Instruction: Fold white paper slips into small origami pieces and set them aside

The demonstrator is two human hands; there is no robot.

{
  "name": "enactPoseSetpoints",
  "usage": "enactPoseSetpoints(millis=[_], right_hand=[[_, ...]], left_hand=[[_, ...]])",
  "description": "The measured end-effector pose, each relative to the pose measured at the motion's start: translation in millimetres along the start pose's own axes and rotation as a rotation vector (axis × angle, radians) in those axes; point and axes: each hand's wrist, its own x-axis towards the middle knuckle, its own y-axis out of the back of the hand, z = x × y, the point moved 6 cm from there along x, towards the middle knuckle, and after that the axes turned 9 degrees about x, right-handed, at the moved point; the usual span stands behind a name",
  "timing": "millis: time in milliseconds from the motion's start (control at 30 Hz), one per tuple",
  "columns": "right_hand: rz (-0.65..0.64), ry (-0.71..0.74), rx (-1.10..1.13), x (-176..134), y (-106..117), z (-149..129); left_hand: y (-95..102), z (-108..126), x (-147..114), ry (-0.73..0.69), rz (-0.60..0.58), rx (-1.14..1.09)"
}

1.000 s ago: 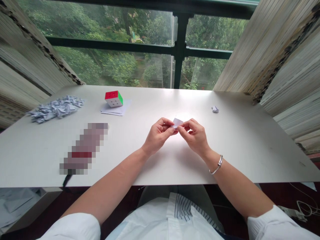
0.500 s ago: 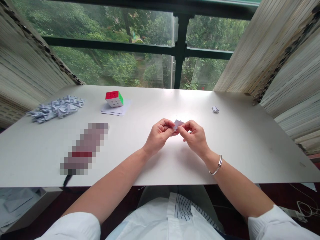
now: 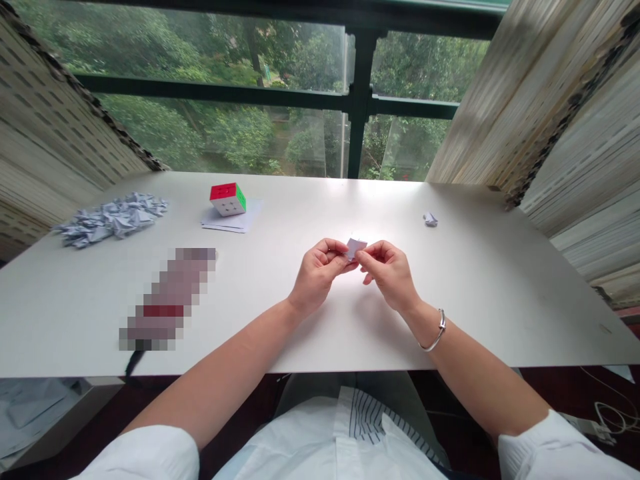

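Observation:
A small piece of folded white paper (image 3: 356, 247) is held up between both hands, above the middle of the white table (image 3: 480, 293). My left hand (image 3: 320, 270) pinches its left side with thumb and fingers. On the other side, my right hand (image 3: 387, 270) grips the right edge between thumb and forefinger, the remaining fingers loosely curled. The fingers cover the paper's lower part, so its full shape is hidden. To the right, a little folded paper piece (image 3: 431, 219) lies on the table.
A heap of folded paper pieces (image 3: 115, 219) lies at the far left. Beside it a puzzle cube (image 3: 229, 200) rests on flat paper sheets (image 3: 235, 227). Nearer the front left is a blurred-out object (image 3: 167, 297) with a dark strap. Curtains (image 3: 500, 107) flank the window behind the table.
Both hands stay in about the same place. The paper is slightly turned and more of its face shows; the right fingers have shifted a little. The view has moved slightly.

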Motion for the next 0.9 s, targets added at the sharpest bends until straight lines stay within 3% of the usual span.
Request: enactPoseSetpoints(millis=[567, 900], right_hand=[[-0.029, -0.161, 0.064, 3.1, 2.1, 6.8], [-0.013, -0.084, 0.088, 5.6, 3.7, 4.4]], left_hand=[[0.5, -0.4, -0.4, -0.011, 0.012, 0.047], [-1.4, 3.6, -0.9, -0.006, -0.031, 0.041]])
